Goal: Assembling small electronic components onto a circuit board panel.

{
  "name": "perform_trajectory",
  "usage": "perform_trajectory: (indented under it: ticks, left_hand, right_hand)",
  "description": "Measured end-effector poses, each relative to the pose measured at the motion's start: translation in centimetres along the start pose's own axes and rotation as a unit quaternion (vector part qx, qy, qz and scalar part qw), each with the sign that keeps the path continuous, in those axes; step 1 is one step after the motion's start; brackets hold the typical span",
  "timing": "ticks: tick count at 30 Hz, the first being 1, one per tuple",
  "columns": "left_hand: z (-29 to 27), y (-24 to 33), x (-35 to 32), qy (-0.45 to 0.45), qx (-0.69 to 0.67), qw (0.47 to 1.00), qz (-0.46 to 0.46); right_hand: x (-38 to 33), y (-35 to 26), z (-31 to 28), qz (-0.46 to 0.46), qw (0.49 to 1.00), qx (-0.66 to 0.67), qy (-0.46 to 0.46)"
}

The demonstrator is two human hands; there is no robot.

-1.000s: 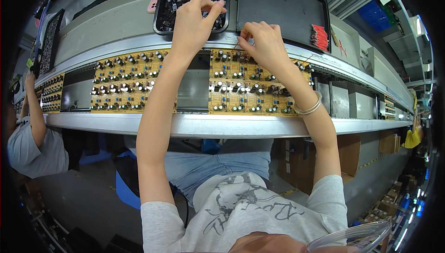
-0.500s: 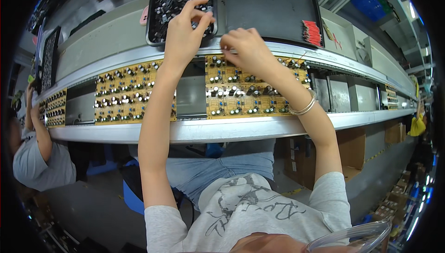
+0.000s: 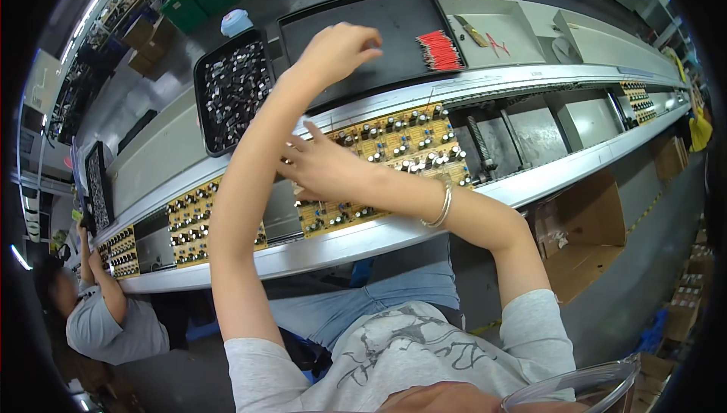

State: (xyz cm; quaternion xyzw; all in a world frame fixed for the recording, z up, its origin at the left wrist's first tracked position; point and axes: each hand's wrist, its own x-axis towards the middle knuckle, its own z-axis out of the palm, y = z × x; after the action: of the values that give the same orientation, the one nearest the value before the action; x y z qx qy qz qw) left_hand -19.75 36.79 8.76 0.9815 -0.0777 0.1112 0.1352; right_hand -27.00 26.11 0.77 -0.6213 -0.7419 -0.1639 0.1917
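My left hand [image 3: 337, 51] hangs over the large flat black tray [image 3: 318, 19], its thumb and forefinger apart and nothing visible between them. The other fingers are curled. To its right in that tray lies a row of thin red parts [image 3: 441, 51]. Lower down, my right hand [image 3: 329, 169] is over the left end of a yellow circuit board [image 3: 409, 140], with its fingers spread. Its fingertips reach next to my left forearm, which partly hides them. Round capacitors and other small components stand on the board. A deep black tray [image 3: 236, 95] of small black and silver parts sits left of my left forearm.
Another populated circuit board [image 3: 193, 220] lies on the conveyor to the left, and more boards [image 3: 638, 101] are at the far right. A metal rail [image 3: 363, 240] runs along the near edge. Further left, a co-worker [image 3: 113, 314] works at the line. An open cardboard box [image 3: 583, 235] stands below right.
The view has turned. My left hand has gone from above the deep parts tray to above the flat tray. My right hand has moved down and left over the board, its fingers spreading.
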Motion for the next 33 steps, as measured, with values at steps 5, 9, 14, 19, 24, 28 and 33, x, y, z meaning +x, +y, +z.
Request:
perform_trajectory:
  ticks: [5,9,14,19,24,28,33]
  left_hand:
    - [4.0,1.4,8.1,-0.025,0.074,0.996,0.035]
    - [6.8,2.2,10.7,-0.033,0.082,0.995,0.039]
    - [7.6,1.8,11.3,-0.017,0.077,0.996,0.035]
    - [6.5,1.6,10.4,0.028,0.078,0.995,0.054]
    - [0.8,1.3,4.3,0.095,-0.176,0.979,-0.028]
    - [-3.0,1.9,-6.4,0.192,-0.350,0.911,-0.102]
    - [-0.4,-0.9,-17.1,0.282,-0.303,0.890,-0.190]
  right_hand:
    - [1.1,-0.3,1.0,0.014,0.996,0.088,0.026]
    - [0.2,0.4,2.6,0.037,0.974,0.191,0.112]
    - [0.6,0.9,1.5,0.091,0.964,0.249,-0.017]
    - [1.0,0.3,2.5,0.069,0.975,0.206,0.043]
    - [0.6,0.1,0.5,-0.035,0.994,-0.014,0.105]
    - [0.8,-0.2,-0.7,-0.067,0.996,-0.012,0.053]
    - [0.7,-5.2,-1.5,-0.224,0.966,0.084,0.095]
